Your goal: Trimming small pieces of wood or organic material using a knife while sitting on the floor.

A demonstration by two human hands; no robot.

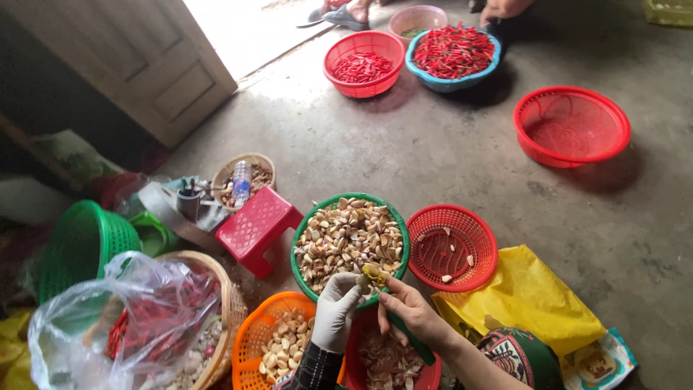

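Observation:
My left hand (336, 309), in a white glove, pinches a garlic clove (364, 281) at the near rim of a green basket (298, 238) heaped with unpeeled garlic cloves. My bare right hand (408, 305) grips a small knife with a yellow piece (375, 274) at its tip, touching the same clove. Below the hands sit an orange basket (258, 331) of peeled cloves and a red basket (426, 378) of garlic skins.
A small red basket (451, 246) with a few cloves sits right of the green one, by a yellow bag (530, 296). A red stool (255, 227), a plastic bag of chillies (137, 318) and a green basket (79, 245) lie left. Far off stand chilli baskets (452, 52), an empty red basket (572, 126) and another person's feet (346, 13).

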